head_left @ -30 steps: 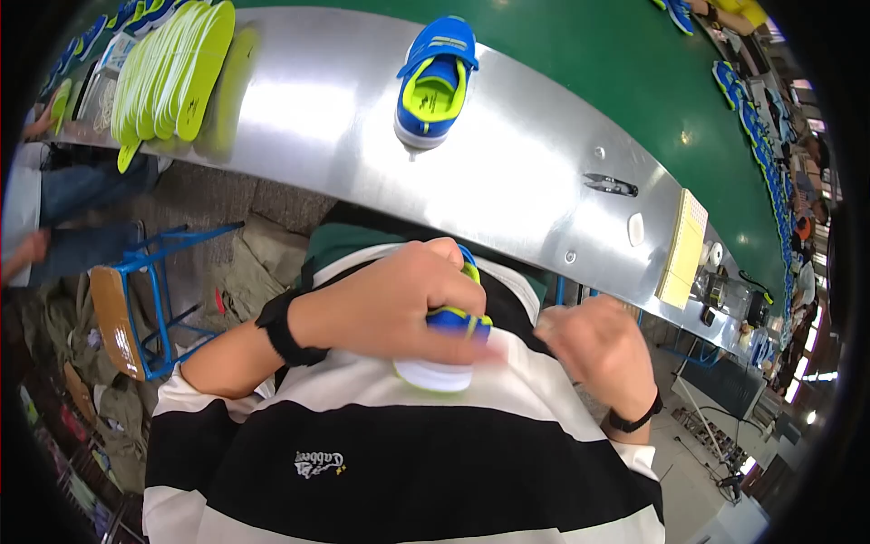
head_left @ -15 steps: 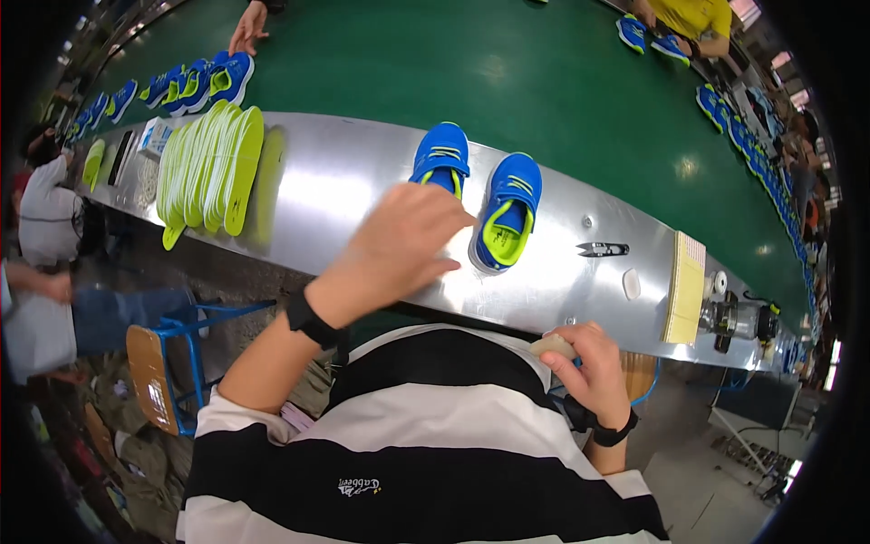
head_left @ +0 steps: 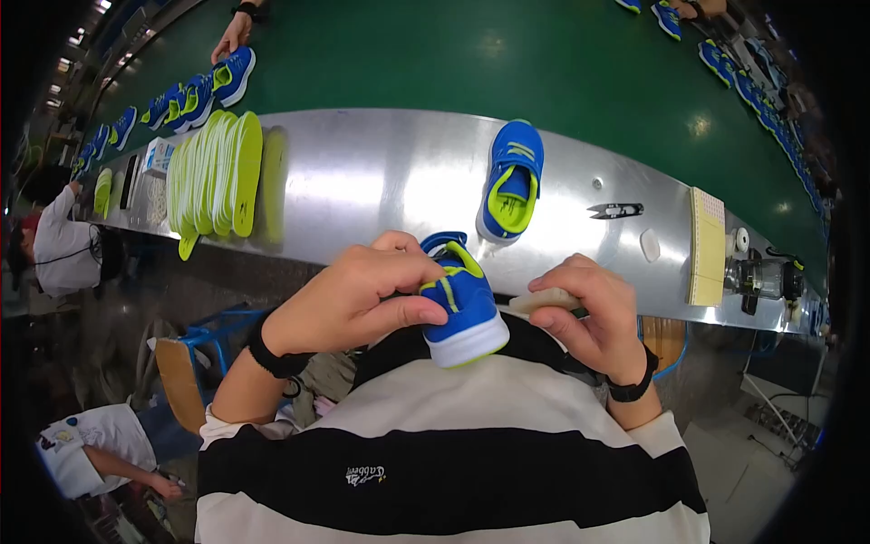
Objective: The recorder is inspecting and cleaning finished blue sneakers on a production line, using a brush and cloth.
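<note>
My left hand [head_left: 367, 295] grips a blue sneaker [head_left: 467, 317] by its side near the heel. The shoe has lime-green lining and a white sole, and its heel is turned toward me, close to my striped shirt. In my right hand [head_left: 594, 313] is a small pale, off-white block [head_left: 546, 300], pinched between thumb and fingers just right of the shoe and apart from it. Another blue sneaker [head_left: 514, 181] stands upright on the metal work surface [head_left: 362, 172], toe away from me, a lime-green insole inside.
Lime-green insoles [head_left: 217, 172] stand in a row at left. Black thread snips [head_left: 616, 210], a whitish piece [head_left: 650, 245], a yellow pad [head_left: 707, 247] and a glass jar [head_left: 770, 279] lie rightward. Beyond the green belt [head_left: 381, 54], a co-worker's hand [head_left: 234, 38] touches a shoe.
My left hand has taken the left sneaker off the metal surface and drawn it toward me, turning its heel nearer. My right hand has moved up and inward with the pale block.
</note>
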### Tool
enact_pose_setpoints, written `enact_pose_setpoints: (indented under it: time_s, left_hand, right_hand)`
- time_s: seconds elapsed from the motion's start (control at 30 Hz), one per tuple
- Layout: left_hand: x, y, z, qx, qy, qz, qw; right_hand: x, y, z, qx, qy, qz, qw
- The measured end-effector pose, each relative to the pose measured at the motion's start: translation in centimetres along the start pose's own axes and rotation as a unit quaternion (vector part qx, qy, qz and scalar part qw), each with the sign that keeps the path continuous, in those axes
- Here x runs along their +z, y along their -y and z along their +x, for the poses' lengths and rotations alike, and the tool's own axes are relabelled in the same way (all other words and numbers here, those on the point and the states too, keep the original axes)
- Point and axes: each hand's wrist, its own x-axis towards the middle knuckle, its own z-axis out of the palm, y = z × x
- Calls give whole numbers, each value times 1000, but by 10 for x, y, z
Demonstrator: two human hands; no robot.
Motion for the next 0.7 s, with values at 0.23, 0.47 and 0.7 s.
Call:
enact_pose_setpoints:
  time_s: [0.23, 0.47, 0.7]
  left_hand:
    - [68, 10, -15, -22, 14, -148, 989]
    - [76, 19, -8, -5, 15, -159, 987]
    - [55, 9, -12, 16, 9, -56, 998]
  right_hand:
    - [8, 3, -23, -117, 160, 49, 979]
    - [14, 16, -21, -264, 137, -97, 950]
    - [-10, -17, -41, -126, 102, -143, 976]
